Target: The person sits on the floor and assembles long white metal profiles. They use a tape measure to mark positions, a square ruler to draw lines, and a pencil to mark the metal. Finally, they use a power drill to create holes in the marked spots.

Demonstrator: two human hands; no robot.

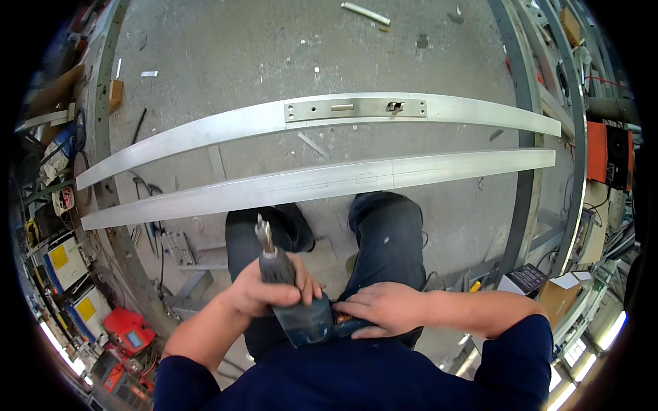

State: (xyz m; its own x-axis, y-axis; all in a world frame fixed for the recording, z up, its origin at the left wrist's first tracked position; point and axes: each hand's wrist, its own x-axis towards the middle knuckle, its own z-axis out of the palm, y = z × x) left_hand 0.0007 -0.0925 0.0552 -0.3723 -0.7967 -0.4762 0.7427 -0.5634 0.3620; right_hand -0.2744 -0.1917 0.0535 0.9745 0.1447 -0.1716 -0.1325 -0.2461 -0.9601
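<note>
Close to my body I hold a dark blue power drill (308, 323) with a bit (263, 230) in its chuck, tip pointing away from me. My left hand (267, 286) is wrapped round the black chuck. At the drill's handle, my right hand (384, 309) is closed, its fingers lying round the grip. Beyond my knees a bare metal bar (329, 183) spans left to right, with faint rectangular outlines marked on it. Farther off runs a second metal bar (205, 134), bearing a lock plate (356, 109) with a slot, holes and a protruding latch.
Steel rails at left (103, 89) and right (528, 178) carry the bars' ends. A red machine (130, 330) and several tools crowd the left. At right are an orange-and-black box (608, 156) and an open cardboard box (563, 291). Scraps lie on the concrete floor (226, 55).
</note>
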